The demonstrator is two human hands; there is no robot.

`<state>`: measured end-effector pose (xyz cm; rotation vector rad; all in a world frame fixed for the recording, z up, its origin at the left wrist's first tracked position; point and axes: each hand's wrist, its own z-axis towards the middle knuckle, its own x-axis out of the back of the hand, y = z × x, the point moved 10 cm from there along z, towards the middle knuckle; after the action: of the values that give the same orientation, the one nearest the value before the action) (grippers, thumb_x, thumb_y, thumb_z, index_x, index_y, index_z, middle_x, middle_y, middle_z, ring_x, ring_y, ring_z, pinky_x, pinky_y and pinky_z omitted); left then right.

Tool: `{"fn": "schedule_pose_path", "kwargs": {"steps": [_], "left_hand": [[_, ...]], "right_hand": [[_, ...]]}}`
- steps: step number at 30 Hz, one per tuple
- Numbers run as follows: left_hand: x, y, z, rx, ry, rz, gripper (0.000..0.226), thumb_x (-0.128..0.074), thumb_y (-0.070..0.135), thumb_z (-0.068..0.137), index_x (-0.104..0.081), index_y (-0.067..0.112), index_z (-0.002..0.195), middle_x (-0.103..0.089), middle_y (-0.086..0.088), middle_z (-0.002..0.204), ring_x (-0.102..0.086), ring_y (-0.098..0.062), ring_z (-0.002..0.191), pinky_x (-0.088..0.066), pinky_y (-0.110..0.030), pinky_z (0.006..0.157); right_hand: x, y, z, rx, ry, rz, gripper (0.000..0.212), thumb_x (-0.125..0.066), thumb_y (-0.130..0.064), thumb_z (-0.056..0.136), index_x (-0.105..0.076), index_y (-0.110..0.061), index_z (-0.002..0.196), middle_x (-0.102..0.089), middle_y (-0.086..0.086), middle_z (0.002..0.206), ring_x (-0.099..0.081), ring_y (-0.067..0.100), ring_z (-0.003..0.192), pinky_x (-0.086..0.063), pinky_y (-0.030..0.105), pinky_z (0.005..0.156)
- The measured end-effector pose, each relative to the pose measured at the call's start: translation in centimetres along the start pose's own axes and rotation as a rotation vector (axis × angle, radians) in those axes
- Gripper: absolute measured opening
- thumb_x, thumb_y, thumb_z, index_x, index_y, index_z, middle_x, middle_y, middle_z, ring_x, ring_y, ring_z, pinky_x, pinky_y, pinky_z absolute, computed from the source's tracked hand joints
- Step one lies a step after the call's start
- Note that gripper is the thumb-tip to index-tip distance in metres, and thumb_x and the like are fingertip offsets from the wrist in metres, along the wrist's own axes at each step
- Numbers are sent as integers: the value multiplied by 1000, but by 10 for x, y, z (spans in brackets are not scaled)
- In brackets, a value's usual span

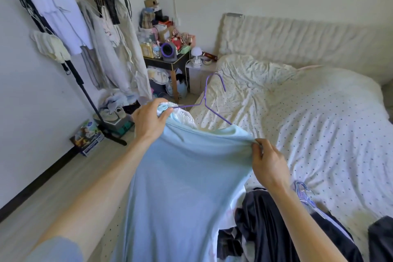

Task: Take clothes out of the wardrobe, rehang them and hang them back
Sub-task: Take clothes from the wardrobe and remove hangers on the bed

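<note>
A light blue garment (182, 176) with a white lace edge hangs in front of me over the bed's edge. A purple wire hanger (209, 100) sticks out of its top, hook pointing up toward the bed. My left hand (148, 119) grips the bunched top of the garment together with the hanger's left end. My right hand (268, 161) pinches the garment's upper right edge and pulls it taut. A black clothes rack (85, 83) with pale clothes stands against the left wall.
A bed (319, 123) with dotted white bedding fills the right side. Dark clothes (265, 225) and another purple hanger (304, 193) lie on it near me. A cluttered black side table (168, 64) stands beyond the rack. Shoes and boxes sit on the floor by the rack's foot.
</note>
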<state>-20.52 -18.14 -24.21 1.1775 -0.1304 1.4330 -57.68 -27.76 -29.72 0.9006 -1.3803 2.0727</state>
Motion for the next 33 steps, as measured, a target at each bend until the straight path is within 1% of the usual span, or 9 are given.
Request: {"fn": "schedule_pose_path", "kwargs": {"steps": [4, 12, 16, 20, 22, 24, 28, 31, 33], "left_hand": [[-88, -41, 4, 129, -216, 58, 21, -62, 46, 93, -62, 34, 111, -70, 10, 109, -61, -20, 108, -27, -35, 88], [-288, -128, 19, 118, -686, 195, 24, -54, 52, 95, -59, 37, 114, -66, 5, 110, -59, -20, 111, -34, -38, 95], [-363, -155, 23, 92, -812, 235, 25, -52, 51, 97, -58, 36, 115, -64, 5, 108, -58, -20, 110, -33, -39, 92], [-418, -193, 31, 132, -838, 275, 27, -47, 48, 100, -57, 32, 121, -61, -4, 110, -56, -26, 111, -36, -41, 91], [-447, -212, 32, 199, -851, 223, 24, -50, 44, 100, -59, 31, 118, -60, -5, 110, -55, -28, 112, -37, -42, 89], [-478, -227, 27, 249, -890, 181, 19, -52, 42, 100, -62, 33, 114, -60, -4, 112, -54, -28, 113, -37, -43, 91], [-529, -245, 12, 183, -941, 212, 19, -52, 40, 101, -68, 37, 111, -60, -6, 109, -53, -28, 114, -35, -43, 93], [-552, -253, 3, 115, -911, 255, 20, -55, 37, 99, -70, 34, 112, -59, -9, 109, -52, -30, 115, -35, -44, 94], [-560, -252, 2, 107, -872, 264, 22, -55, 37, 98, -69, 31, 115, -58, -10, 112, -51, -32, 117, -35, -46, 96]], "right_hand": [[-63, 44, 24, -128, -141, -36, 26, -38, -32, 107, -60, -18, 113, -67, 7, 110, -59, 32, 89, -43, 38, 69], [-194, 147, 27, -490, -310, -73, 23, -37, -31, 107, -57, -21, 112, -69, 5, 105, -56, 28, 84, -43, 38, 66], [-239, 182, 37, -625, -344, -94, 22, -37, -27, 106, -56, -21, 113, -67, 9, 113, -60, 34, 97, -37, 39, 68], [-280, 195, 55, -664, -338, -82, 28, -48, -19, 101, -52, -16, 129, -60, 13, 127, -58, 36, 110, -45, 42, 80], [-306, 195, 57, -624, -383, -130, 47, -54, -29, 100, -43, -15, 144, -49, 13, 144, -47, 33, 130, -40, 44, 104], [-340, 194, 47, -563, -535, -263, 69, -49, -51, 99, -23, -22, 157, -19, 9, 164, -22, 30, 149, -22, 42, 119], [-411, 194, -21, -528, -875, -383, 83, -30, -75, 92, 22, -48, 151, 33, -4, 162, 17, 28, 153, -6, 52, 122], [-437, 203, -58, -544, -980, -398, 87, -27, -75, 91, 41, -47, 138, 40, -6, 158, 29, 27, 150, 2, 58, 121], [-443, 212, -56, -543, -967, -408, 86, -27, -73, 93, 38, -46, 142, 40, -6, 158, 31, 28, 149, 5, 59, 120]]}}
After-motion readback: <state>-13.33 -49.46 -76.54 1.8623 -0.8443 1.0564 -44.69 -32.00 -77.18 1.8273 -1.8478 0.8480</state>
